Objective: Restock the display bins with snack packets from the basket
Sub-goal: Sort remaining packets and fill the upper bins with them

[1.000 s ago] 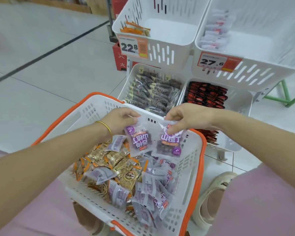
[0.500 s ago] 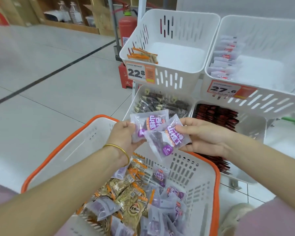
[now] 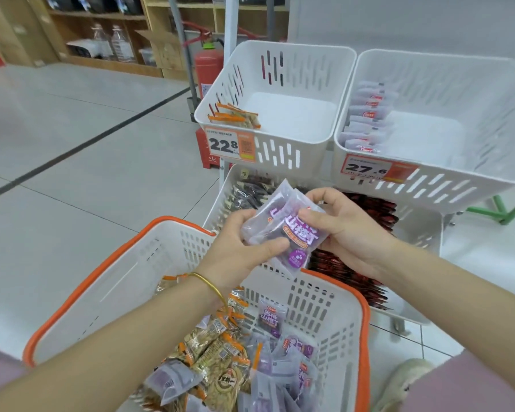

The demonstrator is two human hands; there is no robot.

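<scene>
A white basket (image 3: 365,322) with an orange rim sits under both forearms, nearer the person than the hands. Inside it, below the left wrist, lies a heap of brown-and-orange packets (image 3: 217,352). Below the right hand lies a heap of loose purple packets (image 3: 283,367).

Up and beyond the left hand stands the upper left bin (image 3: 289,114), with a few orange-edged packets (image 3: 235,115) in its front left corner. Up and beyond the right hand stands the upper right bin (image 3: 422,135), with a row of pale packets (image 3: 366,120) along its left wall. Directly behind the hands are two lower bins. The lower left bin (image 3: 220,197) holds dark packets (image 3: 250,191) just past the left fingers. The lower right bin (image 3: 419,230) holds red packets (image 3: 348,272) behind and beneath the right hand.

The left hand (image 3: 235,248) and right hand (image 3: 348,230) meet above the basket's far rim. Both are clamped on one small stack of held purple packets (image 3: 283,221), at least two, overlapping and tilted. The left thumb presses the front near the lower edge. The right thumb lies on the printed face, with the fingers curled behind.

A price tag reading 22.8 (image 3: 223,144) hangs above the left hand, and a price tag reading 27.6 (image 3: 364,168) above the right hand. A gold bracelet (image 3: 208,282) circles the left wrist.
</scene>
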